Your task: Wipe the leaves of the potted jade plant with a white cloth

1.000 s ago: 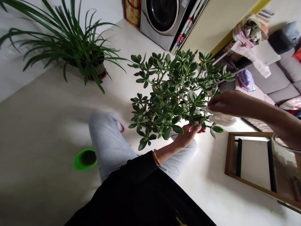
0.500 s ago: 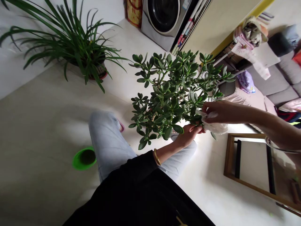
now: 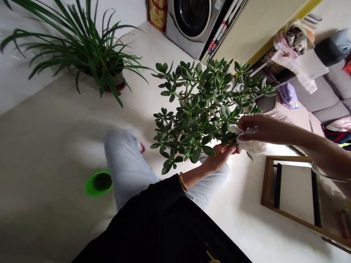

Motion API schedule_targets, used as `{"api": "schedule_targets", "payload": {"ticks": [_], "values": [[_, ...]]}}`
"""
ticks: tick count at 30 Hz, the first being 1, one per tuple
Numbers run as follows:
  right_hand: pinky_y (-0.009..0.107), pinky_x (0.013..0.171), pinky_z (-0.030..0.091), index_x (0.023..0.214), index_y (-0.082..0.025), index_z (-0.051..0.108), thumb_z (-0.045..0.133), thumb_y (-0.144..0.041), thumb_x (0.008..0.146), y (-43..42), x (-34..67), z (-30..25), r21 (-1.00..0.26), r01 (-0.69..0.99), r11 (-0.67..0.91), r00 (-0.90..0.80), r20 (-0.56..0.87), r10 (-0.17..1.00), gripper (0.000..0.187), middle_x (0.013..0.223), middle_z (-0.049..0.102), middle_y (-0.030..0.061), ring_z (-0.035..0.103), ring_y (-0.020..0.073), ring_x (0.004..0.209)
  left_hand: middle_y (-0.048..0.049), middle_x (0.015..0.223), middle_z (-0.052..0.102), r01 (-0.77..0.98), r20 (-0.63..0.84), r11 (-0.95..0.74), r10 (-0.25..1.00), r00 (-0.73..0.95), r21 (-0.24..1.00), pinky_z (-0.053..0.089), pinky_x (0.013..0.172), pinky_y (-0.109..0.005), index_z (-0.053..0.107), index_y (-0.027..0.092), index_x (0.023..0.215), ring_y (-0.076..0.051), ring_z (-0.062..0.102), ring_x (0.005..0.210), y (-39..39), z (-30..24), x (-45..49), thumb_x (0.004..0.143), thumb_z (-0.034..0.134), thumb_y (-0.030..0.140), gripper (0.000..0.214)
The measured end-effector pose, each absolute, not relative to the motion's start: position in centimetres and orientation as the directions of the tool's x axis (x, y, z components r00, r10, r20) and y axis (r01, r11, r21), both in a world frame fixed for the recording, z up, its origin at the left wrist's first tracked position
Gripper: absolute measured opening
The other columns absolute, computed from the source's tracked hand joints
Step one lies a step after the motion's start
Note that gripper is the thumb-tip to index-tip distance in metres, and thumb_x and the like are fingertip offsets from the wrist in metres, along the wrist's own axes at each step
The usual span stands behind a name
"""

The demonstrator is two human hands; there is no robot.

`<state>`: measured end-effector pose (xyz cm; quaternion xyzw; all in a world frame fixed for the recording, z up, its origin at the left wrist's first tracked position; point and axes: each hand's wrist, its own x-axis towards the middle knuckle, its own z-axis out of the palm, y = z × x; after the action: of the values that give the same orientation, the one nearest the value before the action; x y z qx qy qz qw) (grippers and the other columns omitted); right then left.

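Note:
A jade plant (image 3: 197, 109) with thick, dark green oval leaves fills the middle of the view, and its pot is hidden. My left hand (image 3: 222, 157), with a gold bangle (image 3: 183, 182) on its wrist, comes up from below and grips a lower branch among the leaves. My right hand (image 3: 260, 129) reaches in from the right, with a clear bangle (image 3: 326, 173) at its wrist. It pinches a crumpled white cloth (image 3: 251, 146) against leaves at the plant's lower right edge, close to my left hand.
A potted spider plant (image 3: 104, 62) stands at upper left. A green cup (image 3: 98, 183) lies on the pale floor beside my jeans-clad leg (image 3: 126, 164). A washing machine (image 3: 190, 18) is at the top, a wooden-framed mirror (image 3: 290, 197) at right, and a grey sofa (image 3: 329, 95) at upper right.
My right hand has moved left with the cloth, from the plant's edge onto the leaves beside my left hand. My left hand has stayed in place.

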<state>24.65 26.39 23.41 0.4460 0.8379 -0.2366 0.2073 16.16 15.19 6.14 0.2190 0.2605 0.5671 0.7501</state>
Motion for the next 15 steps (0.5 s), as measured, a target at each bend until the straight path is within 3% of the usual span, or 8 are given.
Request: {"api": "schedule_targets", "payload": {"ticks": [5, 8, 11, 13, 15], "values": [[0.032, 0.065, 0.038, 0.087, -0.021, 0.06, 0.069, -0.064, 0.084, 26.5, 25.7, 25.2, -0.303, 0.867, 0.396, -0.498, -0.569, 0.655, 0.044, 0.076, 0.062, 0.0011, 0.05, 0.0155, 0.069, -0.0091, 0.086, 0.078, -0.73, -0.153, 0.29, 0.956, 0.25, 0.619, 0.053, 0.103, -0.049, 0.072, 0.017, 0.084, -0.028, 0.073, 0.095, 14.9, 6.2, 15.9, 0.089, 0.063, 0.027, 0.015], [0.034, 0.064, 0.038, 0.087, -0.023, 0.065, 0.061, -0.079, 0.083, 26.4, 27.1, 27.3, -0.26, 0.887, 0.382, -0.462, -0.489, 0.74, 0.057, 0.076, 0.064, 0.0041, 0.051, 0.0179, 0.069, -0.0103, 0.089, 0.079, -0.751, -0.141, 0.283, 0.958, 0.25, 0.596, 0.053, 0.103, -0.049, 0.074, 0.016, 0.086, -0.027, 0.073, 0.091, 14.5, 6.1, 15.6, 0.088, 0.068, 0.035, 0.02], [0.038, 0.063, 0.041, 0.087, -0.028, 0.068, 0.056, -0.095, 0.072, 25.5, 30.0, 29.3, -0.224, 0.924, 0.31, -0.373, -0.349, 0.859, 0.069, 0.079, 0.067, 0.0074, 0.053, 0.0224, 0.07, -0.0107, 0.097, 0.08, -0.787, -0.145, 0.285, 0.958, 0.246, 0.547, 0.052, 0.104, -0.048, 0.076, 0.015, 0.092, -0.026, 0.073, 0.096, 14.0, 5.9, 15.1, 0.084, 0.076, 0.045, 0.031], [0.042, 0.061, 0.044, 0.084, -0.033, 0.069, 0.062, -0.095, 0.065, 24.2, 32.7, 29.9, -0.299, 0.937, 0.181, -0.277, -0.317, 0.907, 0.066, 0.077, 0.066, 0.0093, 0.055, 0.0256, 0.069, -0.0102, 0.1, 0.079, -0.808, -0.164, 0.299, 0.954, 0.25, 0.508, 0.052, 0.104, -0.046, 0.076, 0.015, 0.094, -0.025, 0.073, 0.099, 13.7, 5.9, 14.8, 0.08, 0.08, 0.05, 0.038], [0.048, 0.062, 0.047, 0.086, -0.038, 0.069, 0.064, -0.09, 0.067, 22.5, 35.6, 29.6, -0.404, 0.914, 0.031, -0.155, -0.277, 0.948, 0.055, 0.079, 0.066, 0.0107, 0.06, 0.0291, 0.069, -0.0096, 0.101, 0.079, -0.828, -0.183, 0.311, 0.95, 0.254, 0.466, 0.053, 0.103, -0.045, 0.076, 0.015, 0.097, -0.024, 0.074, 0.099, 13.5, 5.8, 14.6, 0.077, 0.083, 0.051, 0.041]]}}
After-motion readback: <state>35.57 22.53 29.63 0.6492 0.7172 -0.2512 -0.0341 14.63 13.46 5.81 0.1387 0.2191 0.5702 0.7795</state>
